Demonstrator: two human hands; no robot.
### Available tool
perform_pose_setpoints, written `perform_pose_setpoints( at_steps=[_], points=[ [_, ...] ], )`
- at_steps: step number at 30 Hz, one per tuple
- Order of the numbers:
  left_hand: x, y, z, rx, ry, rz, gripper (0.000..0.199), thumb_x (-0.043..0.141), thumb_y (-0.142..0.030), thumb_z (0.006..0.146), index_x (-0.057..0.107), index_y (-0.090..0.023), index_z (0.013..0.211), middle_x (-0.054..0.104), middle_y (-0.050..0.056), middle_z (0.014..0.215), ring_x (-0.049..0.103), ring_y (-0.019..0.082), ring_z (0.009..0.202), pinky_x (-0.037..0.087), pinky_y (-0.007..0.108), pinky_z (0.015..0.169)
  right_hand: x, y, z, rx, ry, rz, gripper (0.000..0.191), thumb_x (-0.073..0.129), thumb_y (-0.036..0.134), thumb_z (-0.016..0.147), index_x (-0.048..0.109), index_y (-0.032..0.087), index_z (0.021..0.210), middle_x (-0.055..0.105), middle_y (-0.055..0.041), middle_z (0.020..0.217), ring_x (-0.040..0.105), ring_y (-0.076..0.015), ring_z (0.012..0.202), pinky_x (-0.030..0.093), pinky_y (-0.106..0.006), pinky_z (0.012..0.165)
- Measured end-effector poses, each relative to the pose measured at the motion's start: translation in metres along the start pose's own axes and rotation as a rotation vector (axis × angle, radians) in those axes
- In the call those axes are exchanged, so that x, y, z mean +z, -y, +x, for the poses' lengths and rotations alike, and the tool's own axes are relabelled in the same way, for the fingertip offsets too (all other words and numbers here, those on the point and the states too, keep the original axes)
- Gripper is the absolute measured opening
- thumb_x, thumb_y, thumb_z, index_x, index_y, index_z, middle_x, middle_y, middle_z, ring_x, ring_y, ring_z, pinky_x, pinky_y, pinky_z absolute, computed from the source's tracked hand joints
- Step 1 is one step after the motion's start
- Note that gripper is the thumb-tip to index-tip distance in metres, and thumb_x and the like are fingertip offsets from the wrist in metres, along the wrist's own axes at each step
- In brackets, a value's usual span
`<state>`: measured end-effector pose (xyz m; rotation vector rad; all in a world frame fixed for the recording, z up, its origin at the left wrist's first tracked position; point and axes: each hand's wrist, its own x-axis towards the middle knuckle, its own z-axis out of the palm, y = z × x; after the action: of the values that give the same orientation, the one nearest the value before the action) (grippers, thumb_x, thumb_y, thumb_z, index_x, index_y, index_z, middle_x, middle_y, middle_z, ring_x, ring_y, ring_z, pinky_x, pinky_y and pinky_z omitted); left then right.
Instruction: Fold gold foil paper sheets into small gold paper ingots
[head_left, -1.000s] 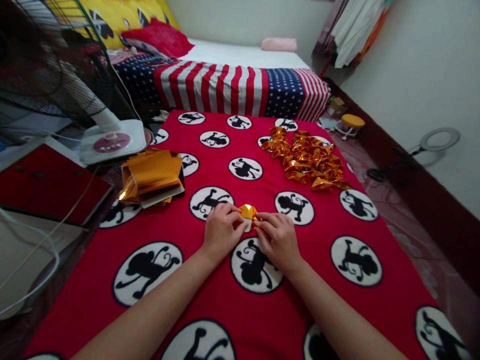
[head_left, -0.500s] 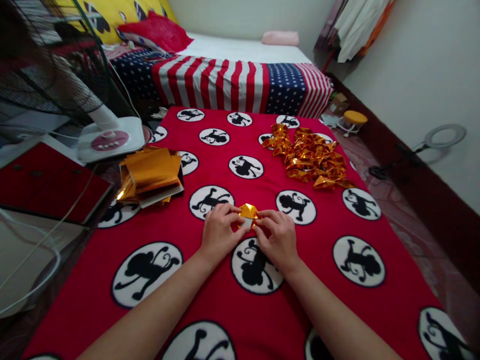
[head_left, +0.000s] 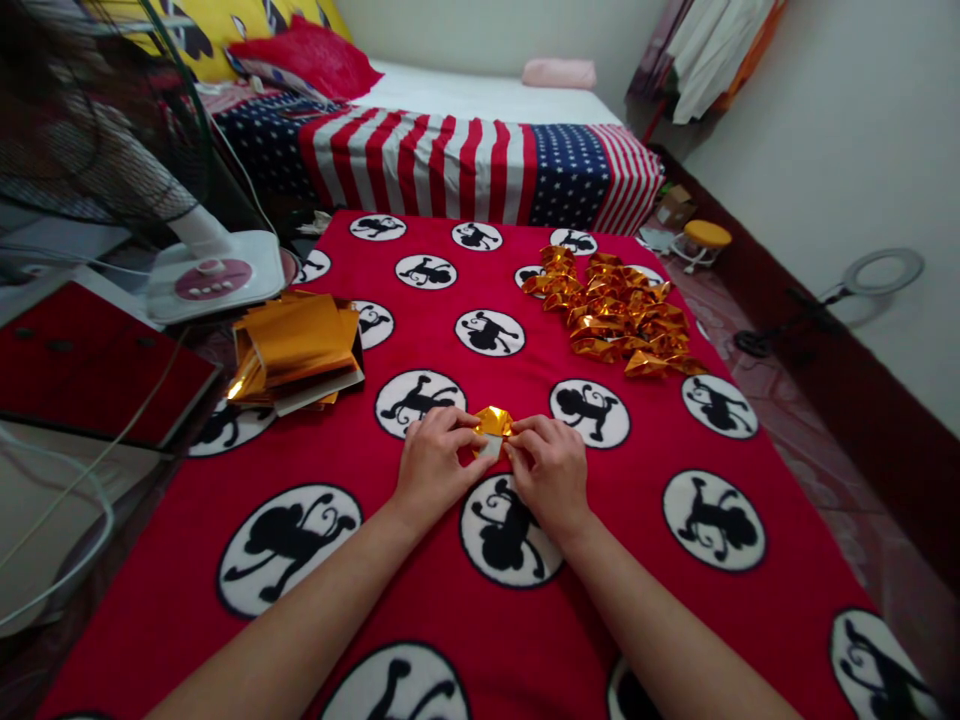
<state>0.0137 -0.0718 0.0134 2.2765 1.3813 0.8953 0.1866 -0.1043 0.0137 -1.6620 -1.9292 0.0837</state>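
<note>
A small sheet of gold foil paper (head_left: 493,422), partly folded with a pale inner side showing, lies on the red cloth between my hands. My left hand (head_left: 439,455) pinches its left edge with thumb and fingers. On the opposite edge, my right hand (head_left: 551,465) grips the same paper, fingers curled and thumb close to the near side. A stack of flat gold foil sheets (head_left: 300,345) rests at the left of the cloth. Toward the back right lies a heap of folded gold foil pieces (head_left: 615,310).
The red cloth (head_left: 450,620) with black monkey prints covers the table. A fan base (head_left: 217,280) and a red panel (head_left: 82,350) stand at the left. A bed (head_left: 450,165) is behind; a yellow stool (head_left: 707,234) and a ring light (head_left: 883,272) are at the right.
Both hands keep hold of the foil paper with hardly any shift in the fingers. The whole view has slid slightly; the stack and heap look unchanged.
</note>
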Motion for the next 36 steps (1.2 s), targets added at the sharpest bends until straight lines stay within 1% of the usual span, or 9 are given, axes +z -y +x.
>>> perform_pose_setpoints(
  at_steps=[4, 9, 11, 16, 20, 23, 28, 32, 36],
  points=[
    [-0.006, 0.006, 0.0, 0.064, 0.048, -0.011, 0.008, 0.071, -0.024, 0.077, 0.074, -0.025, 0.085, 0.068, 0.003, 0.104, 0.057, 0.023, 0.102, 0.047, 0.041, 0.082, -0.005, 0.001, -0.001, -0.063, 0.045, -0.017, 0.01, 0.059, 0.017, 0.088, 0.063, 0.021, 0.079, 0.066, -0.005, 0.097, 0.053, -0.0222, 0.091, 0.036, -0.04, 0.085],
    [-0.022, 0.018, 0.008, 0.219, 0.242, -0.024, 0.032, 0.062, -0.009, 0.077, 0.075, -0.028, 0.099, 0.066, 0.004, 0.11, 0.056, 0.023, 0.106, 0.048, 0.042, 0.09, -0.015, -0.001, 0.002, -0.103, 0.143, -0.035, 0.011, 0.063, 0.014, 0.08, 0.066, 0.022, 0.087, 0.065, -0.005, 0.103, 0.052, -0.0237, 0.096, 0.036, -0.041, 0.087],
    [-0.026, 0.022, 0.012, 0.252, 0.281, -0.03, 0.037, 0.059, -0.006, 0.077, 0.074, -0.029, 0.102, 0.067, 0.004, 0.111, 0.057, 0.023, 0.106, 0.049, 0.042, 0.092, -0.017, -0.001, 0.004, -0.109, 0.155, -0.039, 0.013, 0.064, 0.013, 0.078, 0.067, 0.022, 0.087, 0.065, -0.0052, 0.102, 0.052, -0.0239, 0.096, 0.037, -0.041, 0.087],
    [-0.029, 0.026, 0.016, 0.21, 0.265, -0.113, 0.045, 0.062, -0.007, 0.078, 0.065, -0.025, 0.119, 0.069, 0.006, 0.11, 0.061, 0.022, 0.103, 0.05, 0.041, 0.092, -0.016, -0.002, 0.004, -0.114, 0.142, -0.036, 0.013, 0.064, 0.013, 0.077, 0.067, 0.021, 0.086, 0.065, -0.0055, 0.102, 0.052, -0.0233, 0.094, 0.038, -0.04, 0.086],
    [-0.024, 0.03, 0.013, 0.202, 0.21, -0.156, 0.028, 0.064, -0.011, 0.08, 0.069, -0.024, 0.105, 0.072, 0.005, 0.107, 0.063, 0.022, 0.101, 0.051, 0.041, 0.091, -0.015, -0.001, 0.002, -0.104, 0.127, -0.014, 0.015, 0.063, 0.012, 0.078, 0.067, 0.022, 0.089, 0.065, -0.0055, 0.104, 0.052, -0.0235, 0.095, 0.038, -0.04, 0.086],
    [-0.02, 0.032, 0.012, 0.288, 0.184, -0.117, 0.018, 0.061, -0.017, 0.087, 0.071, -0.024, 0.1, 0.073, 0.005, 0.109, 0.064, 0.02, 0.101, 0.052, 0.04, 0.09, -0.015, -0.002, 0.001, -0.1, 0.128, -0.008, 0.014, 0.062, 0.013, 0.081, 0.068, 0.022, 0.09, 0.065, -0.0056, 0.105, 0.052, -0.0235, 0.096, 0.039, -0.04, 0.086],
    [-0.022, 0.031, 0.015, 0.421, 0.198, 0.036, 0.022, 0.055, -0.022, 0.091, 0.07, -0.024, 0.108, 0.068, 0.007, 0.12, 0.062, 0.022, 0.105, 0.052, 0.039, 0.089, -0.018, -0.003, 0.003, -0.121, 0.167, -0.046, 0.013, 0.062, 0.016, 0.083, 0.069, 0.022, 0.092, 0.064, -0.0055, 0.106, 0.052, -0.0231, 0.096, 0.039, -0.039, 0.085],
    [-0.027, 0.029, 0.023, 0.519, 0.237, 0.15, 0.022, 0.052, -0.02, 0.092, 0.071, -0.023, 0.104, 0.067, 0.008, 0.116, 0.062, 0.02, 0.104, 0.051, 0.035, 0.087, -0.021, -0.002, 0.009, -0.233, 0.24, -0.192, 0.009, 0.059, 0.019, 0.086, 0.068, 0.02, 0.088, 0.064, -0.0083, 0.101, 0.052, -0.0236, 0.091, 0.04, -0.04, 0.084],
    [-0.028, 0.032, 0.032, 0.631, 0.253, 0.291, 0.02, 0.052, -0.021, 0.093, 0.071, -0.023, 0.098, 0.07, 0.005, 0.103, 0.064, 0.018, 0.091, 0.049, 0.032, 0.078, -0.022, 0.0, 0.016, -0.376, 0.285, -0.364, 0.013, 0.056, 0.015, 0.087, 0.069, 0.018, 0.087, 0.063, -0.0095, 0.09, 0.052, -0.0235, 0.083, 0.035, -0.045, 0.098]
  ],
)
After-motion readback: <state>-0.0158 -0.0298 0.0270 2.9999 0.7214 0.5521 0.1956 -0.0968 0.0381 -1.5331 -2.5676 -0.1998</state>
